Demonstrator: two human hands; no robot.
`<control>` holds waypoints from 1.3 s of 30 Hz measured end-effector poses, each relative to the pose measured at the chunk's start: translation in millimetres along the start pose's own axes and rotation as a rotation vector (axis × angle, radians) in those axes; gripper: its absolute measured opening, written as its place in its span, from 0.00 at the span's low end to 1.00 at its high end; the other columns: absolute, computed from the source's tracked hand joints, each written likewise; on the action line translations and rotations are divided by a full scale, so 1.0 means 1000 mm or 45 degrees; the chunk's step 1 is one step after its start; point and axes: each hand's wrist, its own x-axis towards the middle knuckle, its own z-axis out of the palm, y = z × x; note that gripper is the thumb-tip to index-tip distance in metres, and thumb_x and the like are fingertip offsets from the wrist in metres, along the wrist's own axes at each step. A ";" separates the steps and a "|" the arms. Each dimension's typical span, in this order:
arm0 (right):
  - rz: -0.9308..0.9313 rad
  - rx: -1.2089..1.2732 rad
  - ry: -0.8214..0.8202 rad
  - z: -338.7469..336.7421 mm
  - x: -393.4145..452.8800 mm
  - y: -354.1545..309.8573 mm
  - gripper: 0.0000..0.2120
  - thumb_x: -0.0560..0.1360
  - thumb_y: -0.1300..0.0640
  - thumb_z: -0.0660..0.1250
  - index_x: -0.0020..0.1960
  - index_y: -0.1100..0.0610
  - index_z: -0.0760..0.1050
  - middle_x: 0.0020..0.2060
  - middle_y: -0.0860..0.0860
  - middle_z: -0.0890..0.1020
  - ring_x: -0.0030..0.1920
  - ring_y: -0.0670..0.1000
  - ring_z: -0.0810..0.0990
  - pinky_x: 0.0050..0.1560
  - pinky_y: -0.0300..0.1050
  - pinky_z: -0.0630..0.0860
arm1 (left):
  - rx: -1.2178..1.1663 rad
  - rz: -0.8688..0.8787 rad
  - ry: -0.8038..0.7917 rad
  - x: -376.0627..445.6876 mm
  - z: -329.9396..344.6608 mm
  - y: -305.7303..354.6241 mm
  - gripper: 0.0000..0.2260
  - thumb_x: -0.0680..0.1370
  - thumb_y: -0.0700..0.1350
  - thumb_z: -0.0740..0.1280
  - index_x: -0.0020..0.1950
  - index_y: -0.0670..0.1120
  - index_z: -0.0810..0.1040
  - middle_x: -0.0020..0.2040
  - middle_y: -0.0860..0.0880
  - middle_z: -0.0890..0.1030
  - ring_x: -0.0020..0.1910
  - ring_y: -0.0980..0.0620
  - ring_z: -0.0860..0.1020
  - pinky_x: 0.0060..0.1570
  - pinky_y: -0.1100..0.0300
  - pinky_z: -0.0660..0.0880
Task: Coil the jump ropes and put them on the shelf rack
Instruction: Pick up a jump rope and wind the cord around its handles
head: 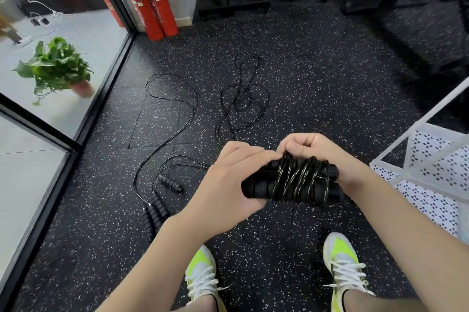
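Note:
Both hands hold a black jump rope [291, 183] whose cord is wound around its two handles, lying side by side. My left hand [228, 179] grips the left end of the handles. My right hand [319, 154] holds the right end, its fingertips pinching the cord on top of the wraps. More black jump ropes lie loose on the speckled floor ahead: tangled cords [241, 106] and several ribbed handles [157, 207] to the lower left. The white perforated shelf rack [426, 159] stands at the right, close to my right hand.
Two red fire extinguishers [149, 4] stand against the wall at the back. A potted plant [58, 67] sits behind a glass partition on the left. Black gym equipment frames [253, 4] fill the back. My two shoes [342, 266] are at the bottom.

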 end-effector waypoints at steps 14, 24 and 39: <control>0.294 -0.130 0.150 0.060 -0.004 0.030 0.18 0.86 0.61 0.55 0.42 0.62 0.76 0.30 0.53 0.76 0.29 0.46 0.72 0.36 0.36 0.70 | -0.272 -0.613 0.270 0.002 -0.005 0.014 0.31 0.65 0.39 0.80 0.57 0.61 0.68 0.51 0.63 0.80 0.51 0.61 0.79 0.48 0.70 0.73; -0.013 -1.626 0.261 0.101 -0.013 0.012 0.18 0.84 0.44 0.49 0.40 0.50 0.66 0.34 0.47 0.75 0.35 0.54 0.75 0.40 0.50 0.74 | 0.050 -0.699 0.207 0.011 -0.001 -0.015 0.26 0.71 0.32 0.71 0.57 0.56 0.64 0.49 0.61 0.70 0.53 0.49 0.70 0.43 0.69 0.65; -0.382 -1.720 0.275 0.090 -0.026 -0.003 0.16 0.79 0.43 0.50 0.35 0.48 0.54 0.25 0.44 0.63 0.26 0.48 0.65 0.30 0.46 0.62 | -0.016 -0.681 0.076 0.010 -0.019 -0.027 0.25 0.72 0.72 0.58 0.57 0.55 0.66 0.44 0.59 0.76 0.44 0.62 0.75 0.39 0.70 0.67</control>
